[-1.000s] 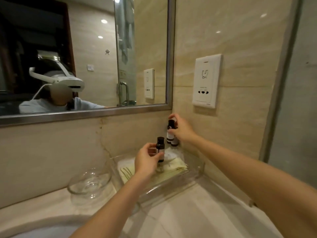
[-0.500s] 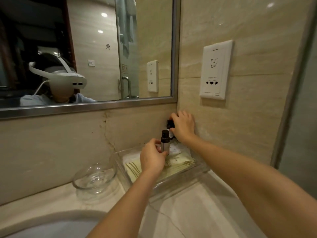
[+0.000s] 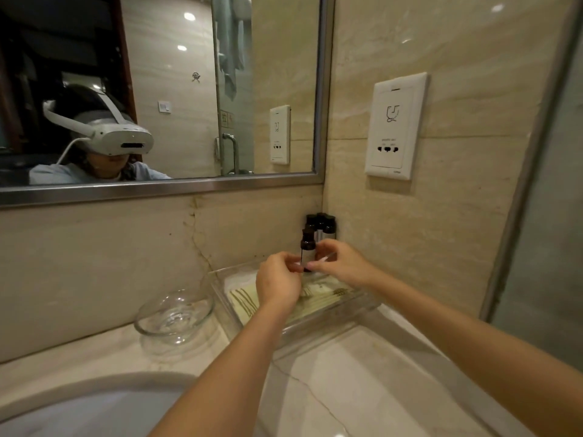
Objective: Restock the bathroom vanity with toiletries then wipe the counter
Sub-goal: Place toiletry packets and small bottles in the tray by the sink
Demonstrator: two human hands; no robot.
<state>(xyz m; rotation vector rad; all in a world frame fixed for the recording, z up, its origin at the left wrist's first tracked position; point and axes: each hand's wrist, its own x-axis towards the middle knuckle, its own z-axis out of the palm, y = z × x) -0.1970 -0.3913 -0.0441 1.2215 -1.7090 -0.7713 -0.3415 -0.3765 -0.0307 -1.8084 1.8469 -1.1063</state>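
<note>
Marble counter (image 3: 362, 370) bore a clear tray (image 3: 218, 290), over whose back half the left hand (image 3: 277, 287) and the right hand (image 3: 344, 264) each pinched, fingers curled, one upright dark toiletry bottle (image 3: 308, 245), with three matching bottles (image 3: 321, 223) clustered just behind the tray's far corner.

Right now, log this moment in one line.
phase: restocking | left hand: pinches dark bottle | right hand: grips same bottle | bottle: upright over clear tray | corner: three dark bottles

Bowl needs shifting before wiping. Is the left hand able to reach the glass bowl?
Probably: the glass bowl sits unobstructed beside the tray, though the left hand must first release the bottle.
</note>
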